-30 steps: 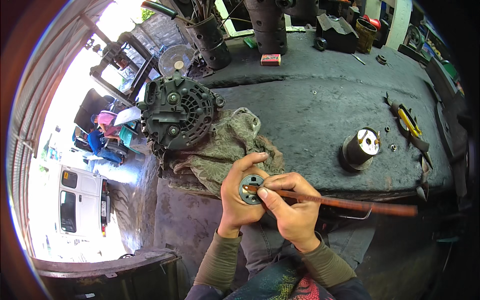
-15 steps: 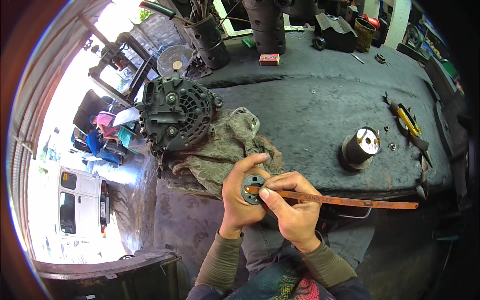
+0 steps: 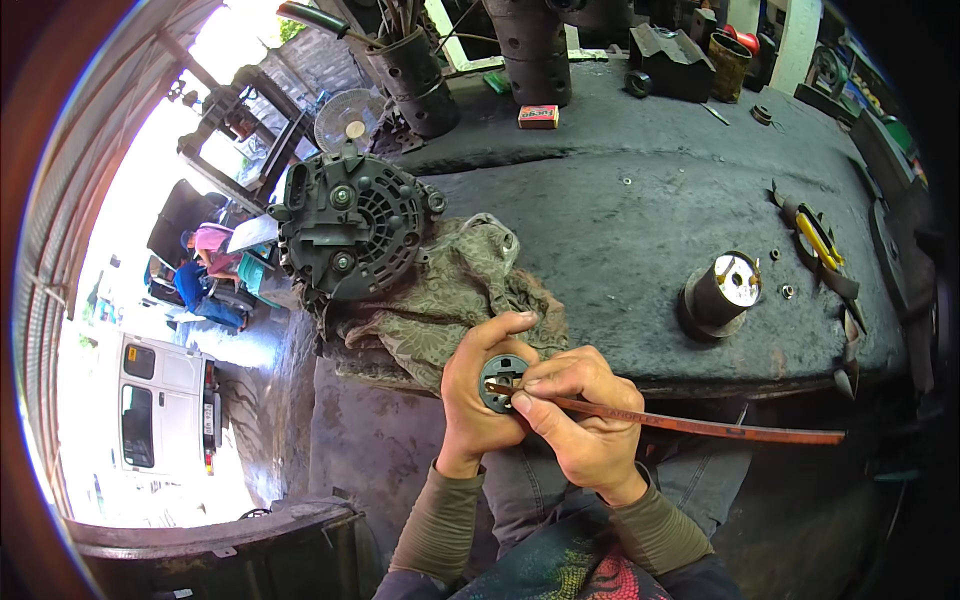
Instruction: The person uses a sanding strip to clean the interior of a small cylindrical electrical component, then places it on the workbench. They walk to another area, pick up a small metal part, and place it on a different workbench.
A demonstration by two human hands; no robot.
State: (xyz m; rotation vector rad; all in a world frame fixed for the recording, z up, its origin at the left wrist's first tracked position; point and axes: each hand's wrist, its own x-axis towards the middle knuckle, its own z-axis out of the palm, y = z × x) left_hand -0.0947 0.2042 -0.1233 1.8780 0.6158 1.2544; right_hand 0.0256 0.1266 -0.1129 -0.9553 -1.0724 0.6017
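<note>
My left hand (image 3: 468, 400) is wrapped around a small round dark-grey part (image 3: 492, 372) with slots and openings in its face. Pinched between the thumb and fingers of my right hand (image 3: 590, 415) is an orange-brown hacksaw blade (image 3: 720, 428). Its left tip sits at the openings in the round part; how deep it goes I cannot tell. The blade's long free end sticks out to the right, past the bench's front edge. Beyond my left hand, an alternator (image 3: 352, 228) rests beside a crumpled patterned cloth (image 3: 425, 315).
On the dark workbench (image 3: 600, 240) stand a cylindrical metal part (image 3: 712, 308), small nuts (image 3: 788, 292), a yellow-handled cutter (image 3: 818, 238) and a matchbox (image 3: 538, 117). Tool-filled metal cans (image 3: 415, 85) line the back. Outside at left are a white van (image 3: 165, 405) and people (image 3: 208, 265).
The blade has tilted, its free end now lower, with less of its broad face showing. My right fingers have shifted slightly with it. My left hand still holds the round part.
</note>
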